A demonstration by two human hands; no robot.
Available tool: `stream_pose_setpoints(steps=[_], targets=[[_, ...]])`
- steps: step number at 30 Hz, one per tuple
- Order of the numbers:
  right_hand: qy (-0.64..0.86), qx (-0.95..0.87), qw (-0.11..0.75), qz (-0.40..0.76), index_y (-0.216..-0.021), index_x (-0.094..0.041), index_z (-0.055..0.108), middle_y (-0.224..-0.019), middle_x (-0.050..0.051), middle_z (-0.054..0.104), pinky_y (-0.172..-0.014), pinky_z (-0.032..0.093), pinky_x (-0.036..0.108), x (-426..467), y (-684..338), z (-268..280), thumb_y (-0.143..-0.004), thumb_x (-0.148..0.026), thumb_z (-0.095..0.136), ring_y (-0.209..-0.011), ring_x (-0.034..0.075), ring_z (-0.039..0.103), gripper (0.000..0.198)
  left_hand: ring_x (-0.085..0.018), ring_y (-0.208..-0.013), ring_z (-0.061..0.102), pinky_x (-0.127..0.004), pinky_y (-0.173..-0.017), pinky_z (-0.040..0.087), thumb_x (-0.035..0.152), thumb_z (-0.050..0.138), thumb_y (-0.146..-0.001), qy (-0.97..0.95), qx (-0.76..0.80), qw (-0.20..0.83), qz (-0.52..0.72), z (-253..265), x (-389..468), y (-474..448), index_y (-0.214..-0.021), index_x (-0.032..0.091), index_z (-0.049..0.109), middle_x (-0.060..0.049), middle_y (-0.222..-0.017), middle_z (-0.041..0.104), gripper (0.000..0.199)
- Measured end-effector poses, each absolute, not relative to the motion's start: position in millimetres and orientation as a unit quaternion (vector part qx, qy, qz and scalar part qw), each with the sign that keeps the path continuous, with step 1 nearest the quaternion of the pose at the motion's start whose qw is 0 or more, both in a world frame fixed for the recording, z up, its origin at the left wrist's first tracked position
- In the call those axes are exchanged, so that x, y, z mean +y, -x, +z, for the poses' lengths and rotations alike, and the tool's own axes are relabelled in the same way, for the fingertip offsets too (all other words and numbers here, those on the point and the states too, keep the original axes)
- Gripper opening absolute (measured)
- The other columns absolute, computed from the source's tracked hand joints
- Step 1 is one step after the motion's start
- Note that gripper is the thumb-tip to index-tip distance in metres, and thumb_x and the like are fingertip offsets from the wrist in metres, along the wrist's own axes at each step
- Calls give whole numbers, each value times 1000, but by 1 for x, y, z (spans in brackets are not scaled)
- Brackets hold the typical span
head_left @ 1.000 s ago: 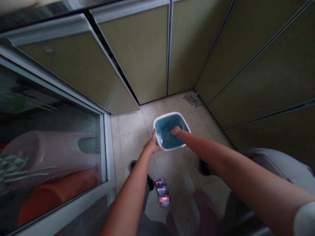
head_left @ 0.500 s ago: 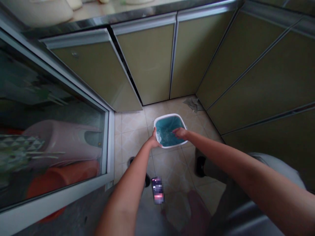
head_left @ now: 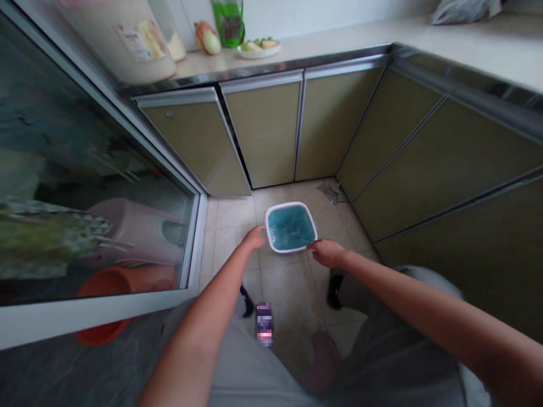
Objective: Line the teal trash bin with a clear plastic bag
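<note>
A waste bin (head_left: 291,226) with a white rim and a shiny teal inside, seemingly lined with thin plastic, stands on the tiled floor between my hands. My left hand (head_left: 255,237) is at the bin's left side, fingers curled against the rim. At the near right corner, my right hand (head_left: 326,252) has its fingers closed on the rim. The fingertips of both hands are partly hidden. A phone-like object (head_left: 264,324), blurred out, lies on the floor nearer to me.
Beige cabinets (head_left: 263,133) line the back and right, one door slightly ajar. A grey rag (head_left: 332,192) lies in the floor corner. On the left is a glass door frame (head_left: 195,232) with an orange bucket (head_left: 106,282) behind it. The counter holds a plate (head_left: 258,52) of food.
My right hand has come out of the bin's inside to its near right rim. My left hand has shifted slightly along the left side. The view has tilted up, showing more counter.
</note>
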State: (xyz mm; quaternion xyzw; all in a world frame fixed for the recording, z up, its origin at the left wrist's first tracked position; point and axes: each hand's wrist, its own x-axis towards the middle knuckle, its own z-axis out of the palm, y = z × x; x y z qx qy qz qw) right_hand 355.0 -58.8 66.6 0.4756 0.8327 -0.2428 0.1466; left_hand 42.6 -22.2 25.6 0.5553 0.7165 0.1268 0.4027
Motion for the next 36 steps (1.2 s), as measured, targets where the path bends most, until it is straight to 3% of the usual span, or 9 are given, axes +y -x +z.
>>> stream_pose_setpoints(steps=[4, 9, 14, 19, 22, 25, 29, 32, 36], targets=[[-493, 809, 75, -312, -124, -22, 75, -116, 10, 77, -87, 49, 28, -89, -375, 97, -95, -23, 48, -104, 24, 71, 40, -11, -56, 49, -23, -60, 38, 29, 72, -84, -614, 651, 412, 172, 66, -60, -38, -102, 17, 72, 5, -63, 57, 22], [-505, 797, 23, -331, -102, -19, 77, -98, 8, 78, -78, 45, 25, -116, -379, 97, -96, -24, 49, -90, 19, 70, 29, -11, -58, 45, -23, -57, 30, 44, 67, -85, -659, 616, 409, 138, 65, -117, -48, -70, 19, 57, 6, -60, 50, 31], [-528, 789, 107, -295, -102, -20, 77, -104, 10, 77, -75, 41, 27, -122, -366, 82, -96, -25, 52, -94, 22, 70, 26, -12, -62, 46, -24, -59, 28, 29, 68, -82, -674, 644, 362, -22, 36, -140, -59, -62, 20, 53, 5, -58, 48, 26], [-523, 788, 108, -305, -103, -21, 77, -106, 10, 77, -76, 41, 28, -117, -362, 78, -96, -26, 54, -96, 23, 70, 24, -14, -63, 48, -25, -61, 31, 20, 71, -74, -659, 663, 351, -53, 29, -141, -56, -63, 20, 58, 3, -61, 51, 17], [-519, 792, 78, -312, -110, -21, 76, -102, 8, 77, -78, 42, 28, -107, -363, 78, -95, -24, 54, -95, 22, 69, 26, -15, -67, 51, -24, -63, 34, 20, 70, -75, -654, 676, 339, -41, 30, -136, -57, -68, 21, 62, 2, -67, 56, 11], [-534, 785, 14, -315, -130, -18, 68, -92, 7, 75, -77, 44, 28, -90, -367, 82, -94, -21, 55, -88, 21, 68, 38, -13, -68, 52, -23, -64, 35, 18, 66, -77, -650, 682, 334, -8, 34, -122, -61, -78, 21, 66, 3, -72, 58, 3], [-549, 740, -182, -345, -148, -15, 51, -80, 2, 68, -70, 46, 27, -58, -373, 111, -91, -21, 58, -73, 16, 62, 58, -10, -61, 48, -21, -62, 40, 11, 62, -79, -621, 635, 387, 248, 78, -89, -67, -116, 18, 68, 6, -67, 50, 38], [-483, 705, -347, -387, -158, -19, 35, -76, -2, 61, -62, 47, 26, -43, -374, 168, -93, -27, 60, -65, 14, 57, 70, -9, -64, 52, -21, -67, 47, 16, 65, -85, -618, 526, 353, 466, 162, -79, -68, -154, 24, 44, 7, -73, 52, 72], [-357, 703, -492, -370, -164, -32, 23, -87, -1, 63, -55, 47, 26, -67, -369, 280, -96, -37, 66, -62, 13, 54, 80, -10, -70, 59, -29, -75, 58, 26, 76, -85, -648, 424, 229, 589, 304, -128, -69, -165, 41, 16, 6, -85, 58, 101]])
